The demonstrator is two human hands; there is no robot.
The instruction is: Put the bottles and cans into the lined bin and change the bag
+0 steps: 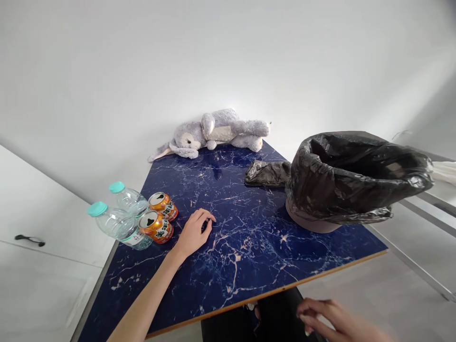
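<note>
the right hand (335, 320) is hovering off the near edge of the blue marbled table (242, 247), blurred, so i cannot tell whether it is clenching anything. the left hand (194, 232) is resting on the table's near left part, fingers loosely curled, grasping nothing. just left of it, an orange can (156, 226) is lying on its side with its opened top showing, and a second orange can (163, 204) is lying just behind. two clear bottles (117, 223) with teal caps are lying against them at the table's left edge. on the table's right part a bin (351, 178) lined with black plastic is standing, a crumpled black bag (267, 173) beside it. at the table's far edge a grey plush toy (217, 133) is lying.
</note>
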